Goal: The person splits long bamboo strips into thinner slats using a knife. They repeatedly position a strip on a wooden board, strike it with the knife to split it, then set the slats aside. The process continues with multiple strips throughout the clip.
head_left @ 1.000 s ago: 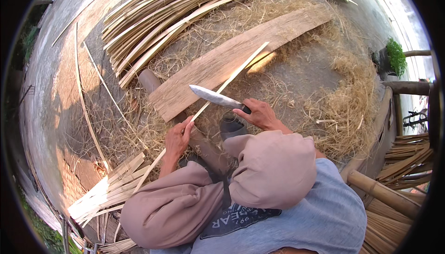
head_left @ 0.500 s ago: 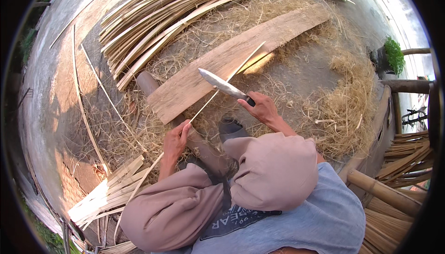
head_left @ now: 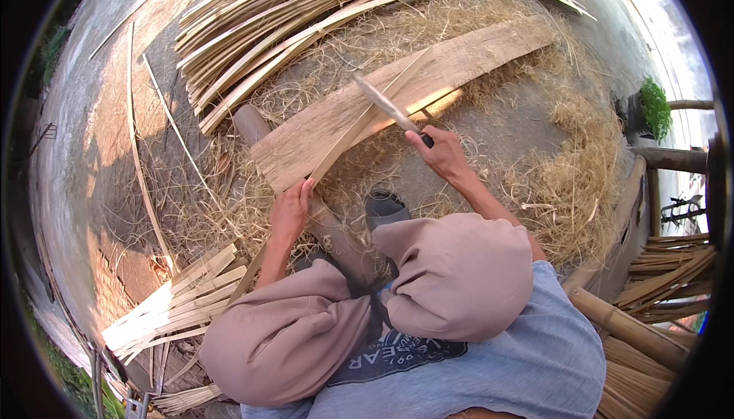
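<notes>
My left hand (head_left: 290, 206) is closed on a long, thin bamboo strip (head_left: 337, 151). The strip slants up and away to the right across a wide wooden plank (head_left: 306, 138), and its near part runs back past my left wrist. A knife (head_left: 386, 105) with a pale blade and dark handle is gripped in my right hand (head_left: 443, 155). Its blade lies over the strip and points up and left; whether it touches the strip I cannot tell. The plank's near end rests over a round log (head_left: 336, 239) between my legs.
A large pile of split bamboo strips (head_left: 260, 40) lies beyond the plank. Curly shavings (head_left: 577, 167) cover the ground, thickest at right. More cut strips (head_left: 180, 300) lie at lower left. A bamboo pole (head_left: 627, 323) and bundled strips (head_left: 669, 274) are at right.
The strip now shows its broad face, where before it looked narrow. The knife has moved farther away and to the right, its blade slightly blurred. My left hand has shifted a little farther away.
</notes>
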The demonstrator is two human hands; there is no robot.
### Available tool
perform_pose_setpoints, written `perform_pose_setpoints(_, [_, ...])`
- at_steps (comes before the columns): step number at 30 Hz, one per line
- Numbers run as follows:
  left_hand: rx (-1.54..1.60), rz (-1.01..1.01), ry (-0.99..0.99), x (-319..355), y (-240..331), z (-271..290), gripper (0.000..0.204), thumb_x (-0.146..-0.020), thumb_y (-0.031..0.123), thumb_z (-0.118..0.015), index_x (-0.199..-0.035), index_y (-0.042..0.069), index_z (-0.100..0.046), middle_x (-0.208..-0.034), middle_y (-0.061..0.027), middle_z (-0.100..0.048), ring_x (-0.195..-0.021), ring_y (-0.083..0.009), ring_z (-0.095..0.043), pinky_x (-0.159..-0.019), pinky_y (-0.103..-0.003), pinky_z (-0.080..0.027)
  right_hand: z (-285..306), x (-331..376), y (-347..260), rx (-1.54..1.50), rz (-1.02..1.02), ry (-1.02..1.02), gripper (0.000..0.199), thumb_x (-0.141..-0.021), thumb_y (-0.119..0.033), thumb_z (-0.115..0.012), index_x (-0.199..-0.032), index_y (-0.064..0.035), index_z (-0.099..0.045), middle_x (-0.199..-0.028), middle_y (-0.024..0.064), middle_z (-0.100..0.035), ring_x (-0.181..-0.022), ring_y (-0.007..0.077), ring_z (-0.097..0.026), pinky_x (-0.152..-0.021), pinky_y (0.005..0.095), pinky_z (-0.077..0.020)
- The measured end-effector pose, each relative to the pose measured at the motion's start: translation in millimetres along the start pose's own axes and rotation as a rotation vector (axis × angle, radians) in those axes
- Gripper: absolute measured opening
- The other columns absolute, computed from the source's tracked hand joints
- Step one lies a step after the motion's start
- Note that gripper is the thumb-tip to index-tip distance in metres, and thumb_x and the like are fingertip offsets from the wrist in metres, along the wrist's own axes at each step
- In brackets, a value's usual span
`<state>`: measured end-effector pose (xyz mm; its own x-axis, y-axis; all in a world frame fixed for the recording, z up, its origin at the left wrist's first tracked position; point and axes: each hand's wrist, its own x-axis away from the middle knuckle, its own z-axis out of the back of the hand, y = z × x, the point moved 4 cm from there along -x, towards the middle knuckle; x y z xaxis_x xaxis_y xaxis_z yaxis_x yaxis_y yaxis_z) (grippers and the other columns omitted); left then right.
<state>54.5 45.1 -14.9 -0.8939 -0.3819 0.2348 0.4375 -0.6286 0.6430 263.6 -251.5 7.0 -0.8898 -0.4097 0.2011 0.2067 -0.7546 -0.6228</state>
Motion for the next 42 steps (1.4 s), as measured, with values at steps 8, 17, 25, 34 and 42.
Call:
perform_pose_setpoints(8, [-0.187,0.059,0.062,19.7,-3.3,3.8,0.039,-0.108,0.043,-0.046,-0.098,0.011,-0.067,-0.072,-0.0205,-0.064,-0.072,-0.0462,-0.064,-0.064,-0.053,-0.047,-31.1,0.5,-24.5,0.096,0.156,-0.028,0.060,-0.095,-0.060,-0.064,-0.083,-0.0017,-0.064,-0.074,0.0204,-0.063,-0.071,0.0357,-0.067,-0.065,0.0474,-0.0505])
perform_pose_setpoints(17, [0.120,0.138,-0.224,1.6,-13.8,-10.1,0.049,-0.108,0.050,-0.047,-0.097,0.007,-0.068,-0.066,-0.0103,-0.065,-0.059,-0.0256,-0.067,-0.057,-0.039,-0.048,63.0,-54.3,25.4,0.255,-0.051,0.221,0.062,-0.097,-0.058,-0.060,-0.078,0.0009,-0.063,-0.068,0.0231,-0.063,-0.069,0.0406,-0.065,-0.064,0.0507,-0.0476])
perform_pose_setpoints(25, [0.291,0.396,-0.637,90.4,-97.3,84.8,0.037,-0.095,0.036,-0.075,-0.109,0.002,-0.073,-0.086,-0.0042,-0.075,-0.081,-0.0094,-0.065,-0.076,-0.026,-0.049,24.3,-52.5,44.2,0.200,-0.034,0.218,0.057,-0.095,-0.055,-0.063,-0.082,-0.0003,-0.064,-0.071,0.0248,-0.065,-0.071,0.0439,-0.066,-0.066,0.0511,-0.0488])
perform_pose_setpoints(34, [0.541,0.583,-0.381,129.9,-102.7,84.0,0.027,-0.097,0.027,-0.073,-0.109,0.005,-0.064,-0.074,-0.0004,-0.062,-0.071,-0.0106,-0.060,-0.065,-0.030,-0.047,23.5,-63.3,35.6,0.121,-0.122,0.234,0.061,-0.095,-0.058,-0.060,-0.083,0.0008,-0.066,-0.075,0.0253,-0.067,-0.075,0.0434,-0.068,-0.069,0.0498,-0.0497])
perform_pose_setpoints(42, [0.418,0.361,-0.555,48.0,-75.9,51.0,0.036,-0.102,0.040,-0.065,-0.104,0.005,-0.068,-0.066,0.0005,-0.061,-0.064,-0.0107,-0.059,-0.056,-0.028,-0.045,41.4,-73.1,42.2,0.273,-0.093,0.251,0.066,-0.094,-0.063,-0.058,-0.085,0.0014,-0.068,-0.078,0.0266,-0.067,-0.079,0.0458,-0.067,-0.071,0.0506,-0.0497])
